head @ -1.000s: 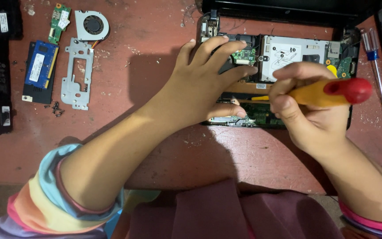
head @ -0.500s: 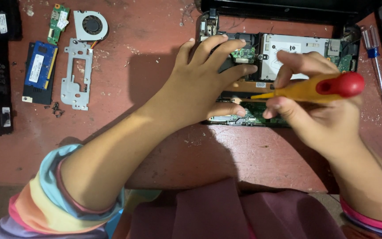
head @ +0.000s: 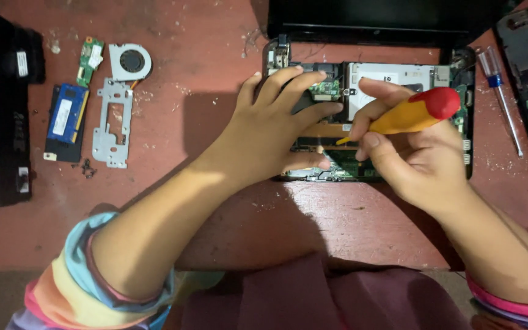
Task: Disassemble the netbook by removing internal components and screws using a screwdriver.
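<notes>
A: Left hand (head: pixel 270 131)?
B: Flat on the opened laptop (head: pixel 368 116), fingers spread, palm down, grasping nothing, just pressing on the left part of its insides.
A: Right hand (head: pixel 420 156)?
B: Clenched round a screwdriver (head: pixel 407 116) with a yellow handle and red cap. Tip points down-left into the middle of the laptop, just beside the left hand's fingers.
A: Laptop position?
B: On the red bench (head: pixel 215 79), top centre, circuit boards and a silver drive showing.
A: Stuff around it?
B: Left of the laptop: a small fan (head: pixel 130 61), a metal bracket (head: pixel 112 125) under it, a blue memory card (head: pixel 67 115), a little green board (head: pixel 90 58), then a long black battery (head: pixel 1 107) farthest left. Right of the laptop: a second screwdriver (head: pixel 499 91) with a clear handle and blue band, lying loose.
</notes>
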